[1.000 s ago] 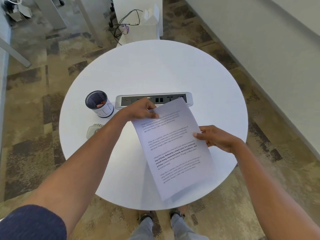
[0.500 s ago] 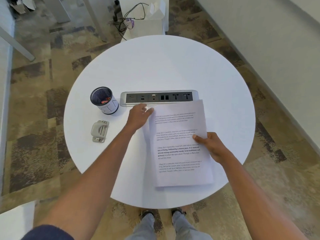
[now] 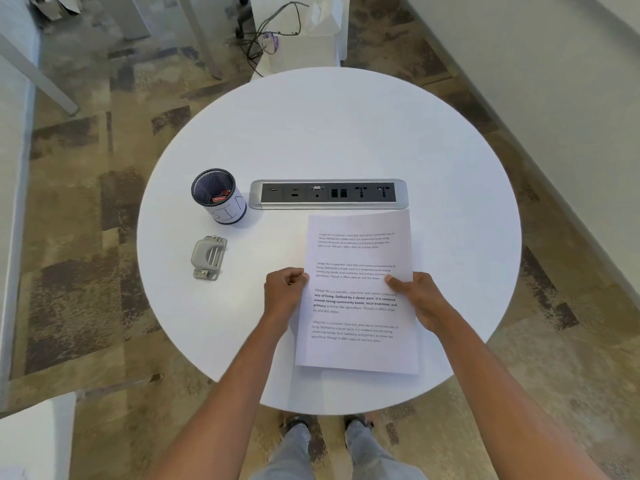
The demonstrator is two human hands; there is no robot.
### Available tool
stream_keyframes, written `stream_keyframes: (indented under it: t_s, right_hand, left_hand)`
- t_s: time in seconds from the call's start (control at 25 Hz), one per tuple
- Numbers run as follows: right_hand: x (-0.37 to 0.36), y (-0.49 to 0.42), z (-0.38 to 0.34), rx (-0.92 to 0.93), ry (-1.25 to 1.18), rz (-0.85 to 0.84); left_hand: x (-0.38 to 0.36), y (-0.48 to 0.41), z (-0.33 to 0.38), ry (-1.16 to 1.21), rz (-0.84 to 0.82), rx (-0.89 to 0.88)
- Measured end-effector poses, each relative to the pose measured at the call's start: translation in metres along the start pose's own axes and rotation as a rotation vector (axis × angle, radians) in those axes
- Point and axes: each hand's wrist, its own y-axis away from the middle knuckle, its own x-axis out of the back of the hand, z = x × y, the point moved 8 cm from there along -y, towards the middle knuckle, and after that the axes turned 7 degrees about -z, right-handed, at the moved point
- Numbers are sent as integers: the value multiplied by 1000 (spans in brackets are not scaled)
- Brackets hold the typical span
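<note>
A person stands at a round white tabletop [image 3: 329, 133] and looks down at it. Both hands hold a paper [image 3: 356, 306] with dark print on it. The paper lies a little to the right of the middle of the tabletop. Its long sides point from the far edge to the near edge. Its near end comes close to the near edge, and a thin shadow shows under that end. It looks like more than one sheet, but I cannot tell how many.

The left hand [image 3: 282, 296] is at the left side of the paper, about halfway along it. Its fingers [image 3: 292, 276] are curled in, and they pinch the edge of the paper. The right hand [image 3: 420, 303] is at the right side, straight across from the left hand. Its thumb [image 3: 394, 281] lies on top of the paper. Its other fingers go under the paper, so they are hidden. This hand grips the paper too.

A long grey socket box [image 3: 327, 194] sits in the middle of the tabletop, just past the far end of the paper. A dark mesh cup [image 3: 220, 197] with a white label stands upright just left of the socket box. Something small and red lies inside it. A grey hole punch [image 3: 209, 258] lies nearer the left edge, on the near side of the cup and well apart from the left hand.

Below the near edge, two shoes [image 3: 325, 426] stand on the brown patchy floor [image 3: 86, 237].
</note>
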Motion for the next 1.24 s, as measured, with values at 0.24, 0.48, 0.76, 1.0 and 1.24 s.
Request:
stream_keyframes:
  t_s: [0.24, 0.48, 0.76, 1.0, 1.24]
  right_hand:
    - [-9, -3, 4, -2, 98, 52]
    - [1, -7, 13, -20, 257, 133]
    - [2, -11, 11, -6, 250, 173]
    - [2, -13, 12, -9, 196, 152]
    - [2, -17, 14, -19, 173, 158]
  left_hand:
    - [10, -1, -2, -208, 128, -28]
    - [12, -3, -6, -286, 149, -31]
    - [13, 0, -7, -249, 148, -26]
    - [13, 1, -10, -210, 153, -10]
    - [15, 1, -9, -196, 84, 5]
